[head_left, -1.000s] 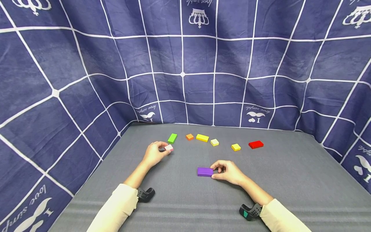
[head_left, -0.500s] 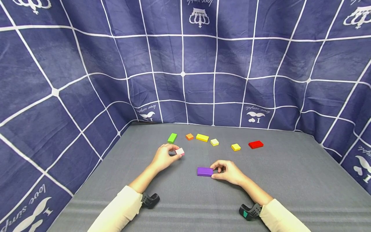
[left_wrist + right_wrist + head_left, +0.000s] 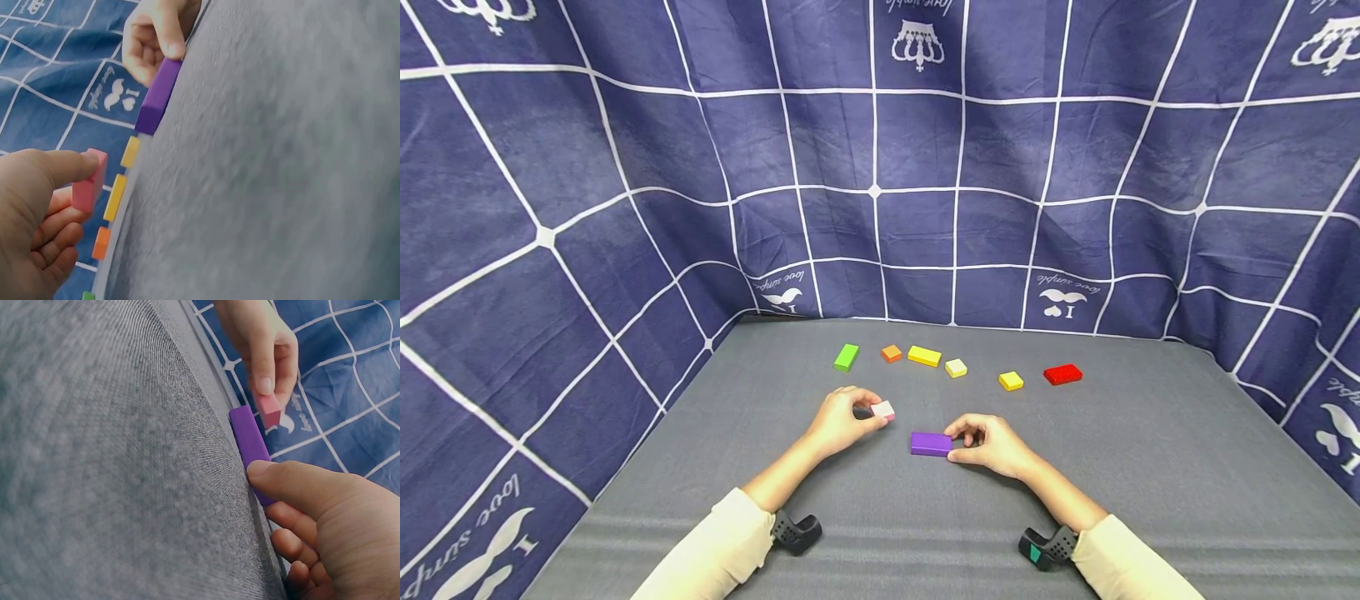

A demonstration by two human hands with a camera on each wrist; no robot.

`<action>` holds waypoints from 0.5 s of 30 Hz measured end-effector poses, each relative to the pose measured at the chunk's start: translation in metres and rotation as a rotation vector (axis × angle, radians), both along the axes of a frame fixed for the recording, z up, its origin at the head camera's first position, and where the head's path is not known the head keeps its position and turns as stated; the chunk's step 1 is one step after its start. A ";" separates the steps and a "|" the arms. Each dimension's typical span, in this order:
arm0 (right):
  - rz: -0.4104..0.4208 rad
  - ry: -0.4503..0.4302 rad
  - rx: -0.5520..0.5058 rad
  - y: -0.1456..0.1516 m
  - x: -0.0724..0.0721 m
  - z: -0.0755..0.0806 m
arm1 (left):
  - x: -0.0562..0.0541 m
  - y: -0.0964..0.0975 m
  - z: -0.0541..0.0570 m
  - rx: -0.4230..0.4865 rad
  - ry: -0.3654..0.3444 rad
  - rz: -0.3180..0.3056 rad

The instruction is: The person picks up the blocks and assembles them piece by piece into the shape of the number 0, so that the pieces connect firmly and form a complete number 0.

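My left hand (image 3: 841,422) pinches a small pink block (image 3: 883,410) between thumb and fingers, up and to the left of the purple block. In the left wrist view the pink block (image 3: 89,181) shows under the thumb tip, raised off the table. My right hand (image 3: 992,446) grips the right end of a longer purple block (image 3: 931,444), which lies flat on the grey table. The right wrist view shows my thumb on the near long side of the purple block (image 3: 250,434), with the other fingers partly hidden behind it. A gap separates the two blocks.
Behind the hands stands a loose row of blocks: green (image 3: 847,357), orange (image 3: 891,354), long yellow (image 3: 924,357), pale yellow (image 3: 956,368), small yellow (image 3: 1011,381) and red (image 3: 1063,374). A blue gridded curtain (image 3: 917,225) hangs along the back and sides of the grey table (image 3: 1150,467).
My left hand has carried the pink block rightward and toward me, from beside the green block to near the purple one. The right hand and purple block have stayed in place.
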State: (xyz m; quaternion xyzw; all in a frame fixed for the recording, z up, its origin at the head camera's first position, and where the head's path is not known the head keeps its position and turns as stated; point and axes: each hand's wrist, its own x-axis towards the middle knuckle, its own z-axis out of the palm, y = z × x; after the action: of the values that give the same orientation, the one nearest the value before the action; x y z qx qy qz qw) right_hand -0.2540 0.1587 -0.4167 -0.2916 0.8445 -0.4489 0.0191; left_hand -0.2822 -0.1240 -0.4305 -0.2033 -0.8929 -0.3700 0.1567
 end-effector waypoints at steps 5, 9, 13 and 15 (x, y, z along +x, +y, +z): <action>-0.004 -0.001 0.000 0.000 0.000 0.000 | 0.004 0.007 -0.004 -0.017 -0.003 -0.038; -0.005 0.005 0.000 0.000 0.000 0.000 | 0.006 0.012 -0.005 -0.017 0.017 -0.043; -0.005 0.010 0.001 0.000 0.000 0.000 | 0.007 0.015 -0.009 -0.026 0.018 -0.052; -0.004 0.012 0.003 0.000 0.000 0.000 | 0.008 0.017 -0.012 -0.036 0.015 -0.057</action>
State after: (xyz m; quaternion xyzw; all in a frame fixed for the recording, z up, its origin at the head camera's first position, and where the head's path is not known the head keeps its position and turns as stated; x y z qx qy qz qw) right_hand -0.2541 0.1585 -0.4163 -0.2924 0.8460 -0.4457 0.0136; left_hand -0.2745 -0.1073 -0.4423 -0.2344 -0.8919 -0.3567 0.1493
